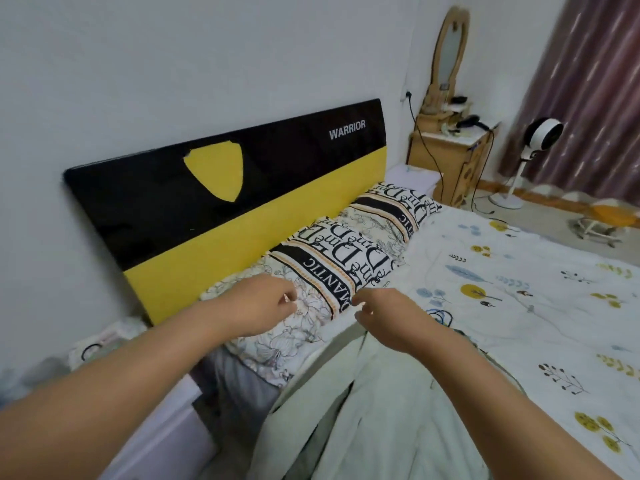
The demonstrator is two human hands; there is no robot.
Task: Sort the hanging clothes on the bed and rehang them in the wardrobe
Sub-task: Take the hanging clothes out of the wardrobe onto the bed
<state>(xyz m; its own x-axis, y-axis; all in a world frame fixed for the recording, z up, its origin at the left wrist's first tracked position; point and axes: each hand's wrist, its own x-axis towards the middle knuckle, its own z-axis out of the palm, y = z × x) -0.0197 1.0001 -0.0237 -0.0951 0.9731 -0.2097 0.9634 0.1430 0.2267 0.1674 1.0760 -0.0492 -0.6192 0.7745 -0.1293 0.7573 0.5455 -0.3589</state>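
Note:
A pale green garment (374,420) lies spread on the near edge of the bed (519,271), its top end reaching up to just below my right hand. Both hands hover over the near pillow (311,327), close together. My left hand (263,306) has its fingers loosely curled, and nothing shows in them. My right hand (384,317) also hangs with loosely curled fingers, just above the garment's top edge, with no visible grip on it. A thin dark-blue loop (441,315), possibly a hanger hook, peeks out behind my right wrist. The wardrobe is out of view.
A black and yellow headboard (214,188) stands against the wall, with two patterned pillows along it. At the far right are a wooden dressing table with a mirror (450,133), a white standing fan (540,136) and a curtain (595,98). A white ledge (166,427) is at the lower left.

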